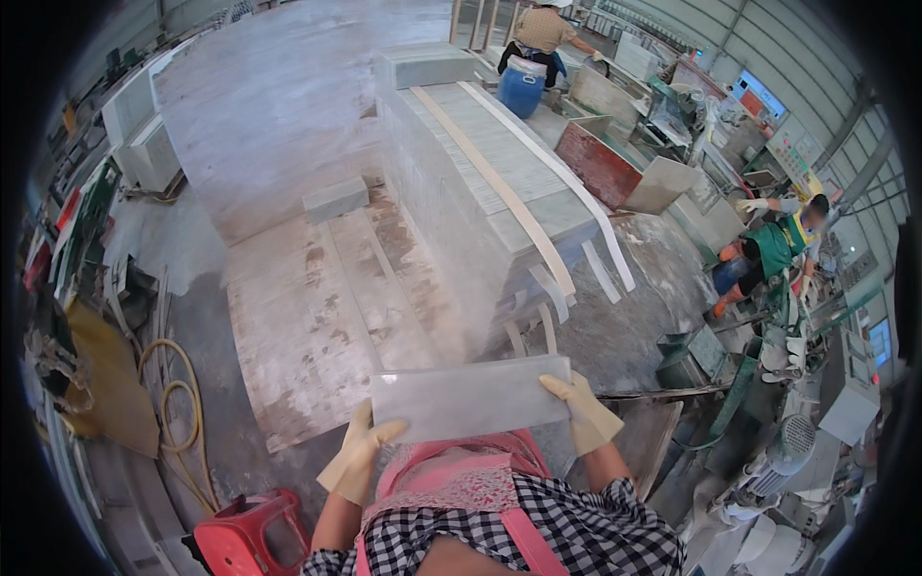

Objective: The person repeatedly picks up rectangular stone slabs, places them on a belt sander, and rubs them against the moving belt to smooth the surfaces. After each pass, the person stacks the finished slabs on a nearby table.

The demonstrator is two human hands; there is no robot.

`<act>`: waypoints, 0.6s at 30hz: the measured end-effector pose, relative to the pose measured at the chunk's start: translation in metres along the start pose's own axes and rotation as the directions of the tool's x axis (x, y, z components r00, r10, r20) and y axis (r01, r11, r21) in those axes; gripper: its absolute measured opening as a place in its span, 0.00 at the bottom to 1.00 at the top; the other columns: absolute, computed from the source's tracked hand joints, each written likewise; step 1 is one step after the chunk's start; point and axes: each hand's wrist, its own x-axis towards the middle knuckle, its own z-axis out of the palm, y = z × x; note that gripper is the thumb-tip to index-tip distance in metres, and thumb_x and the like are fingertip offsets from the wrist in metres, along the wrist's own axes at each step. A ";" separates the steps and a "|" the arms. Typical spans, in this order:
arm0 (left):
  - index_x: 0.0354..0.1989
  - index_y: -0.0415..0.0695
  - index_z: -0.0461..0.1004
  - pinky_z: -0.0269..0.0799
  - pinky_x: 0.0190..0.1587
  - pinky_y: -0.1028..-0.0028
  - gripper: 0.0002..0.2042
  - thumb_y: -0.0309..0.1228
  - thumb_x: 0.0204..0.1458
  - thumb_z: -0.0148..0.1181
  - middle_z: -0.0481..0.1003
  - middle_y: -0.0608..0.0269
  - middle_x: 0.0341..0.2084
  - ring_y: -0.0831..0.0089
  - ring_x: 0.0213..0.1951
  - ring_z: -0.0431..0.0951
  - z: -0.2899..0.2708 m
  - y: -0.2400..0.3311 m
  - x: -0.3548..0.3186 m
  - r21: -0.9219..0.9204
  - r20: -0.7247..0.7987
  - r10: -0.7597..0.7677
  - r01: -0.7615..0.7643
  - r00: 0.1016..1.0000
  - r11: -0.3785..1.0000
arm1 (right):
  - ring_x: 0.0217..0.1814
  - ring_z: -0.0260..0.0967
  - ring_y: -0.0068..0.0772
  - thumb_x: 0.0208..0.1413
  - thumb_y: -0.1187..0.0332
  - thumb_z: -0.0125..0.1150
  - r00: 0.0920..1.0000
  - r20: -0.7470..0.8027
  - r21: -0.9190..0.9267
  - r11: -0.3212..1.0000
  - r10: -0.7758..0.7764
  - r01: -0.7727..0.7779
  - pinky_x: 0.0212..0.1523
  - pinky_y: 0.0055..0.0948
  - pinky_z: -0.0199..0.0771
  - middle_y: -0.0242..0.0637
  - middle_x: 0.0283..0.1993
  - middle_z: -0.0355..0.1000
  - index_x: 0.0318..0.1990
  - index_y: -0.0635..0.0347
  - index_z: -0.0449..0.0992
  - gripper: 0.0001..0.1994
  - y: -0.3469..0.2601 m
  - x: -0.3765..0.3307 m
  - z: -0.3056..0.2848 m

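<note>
A pale grey rectangular stone tile (471, 398) is held level in front of my waist. My left hand (357, 449), in a cream rubber glove, grips its left end with the thumb over the top face. At the other end my right hand (583, 408), gloved alike, has its thumb on the tile's corner; the fingers under it are hidden. Beyond the tile stands a long stack of similar tiles (437, 182) with pale straps (499, 192) laid over it. One grey block (336, 198) lies alone on the wooden board (288, 336) to the left of the stack.
A red plastic stool (252, 533) is at the lower left, near a coiled yellow hose (178, 413). One person (540, 34) sits behind a blue barrel (521, 88) at the back. Another person in a green apron (783, 240) works among machinery on the right. A motor (795, 444) stands lower right.
</note>
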 end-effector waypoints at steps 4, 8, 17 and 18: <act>0.68 0.35 0.61 0.65 0.62 0.64 0.42 0.31 0.41 0.73 0.73 0.49 0.58 0.60 0.60 0.71 0.010 0.022 0.040 0.112 0.232 -0.079 0.054 0.970 0.992 | 0.47 0.77 0.30 0.55 0.66 0.69 0.972 -0.211 0.053 0.992 -0.105 0.119 0.49 0.30 0.76 0.39 0.50 0.78 0.55 0.68 0.76 0.22 -0.003 -0.028 -0.010; 0.67 0.32 0.61 0.66 0.62 0.64 0.41 0.31 0.44 0.74 0.72 0.48 0.58 0.59 0.61 0.71 0.025 0.045 0.077 0.182 0.329 -0.089 0.029 0.940 0.983 | 0.49 0.76 0.30 0.54 0.68 0.68 0.919 -0.354 0.091 0.971 -0.175 0.220 0.50 0.30 0.75 0.37 0.49 0.78 0.55 0.69 0.75 0.22 -0.024 -0.034 -0.009; 0.69 0.34 0.59 0.64 0.65 0.63 0.42 0.30 0.45 0.76 0.70 0.49 0.61 0.61 0.64 0.68 0.078 0.143 0.195 0.221 0.435 0.000 -0.107 0.900 0.969 | 0.53 0.72 0.32 0.53 0.68 0.66 0.865 -0.377 0.159 0.897 -0.331 0.413 0.55 0.31 0.71 0.39 0.53 0.75 0.58 0.69 0.73 0.24 -0.106 0.066 -0.012; 0.69 0.35 0.59 0.63 0.66 0.63 0.43 0.31 0.45 0.76 0.70 0.49 0.61 0.61 0.64 0.68 0.084 0.155 0.204 0.228 0.439 0.002 -0.113 0.899 0.967 | 0.54 0.72 0.32 0.53 0.68 0.66 0.872 -0.359 0.185 0.890 -0.334 0.417 0.55 0.31 0.71 0.39 0.54 0.75 0.58 0.69 0.72 0.25 -0.116 0.081 -0.016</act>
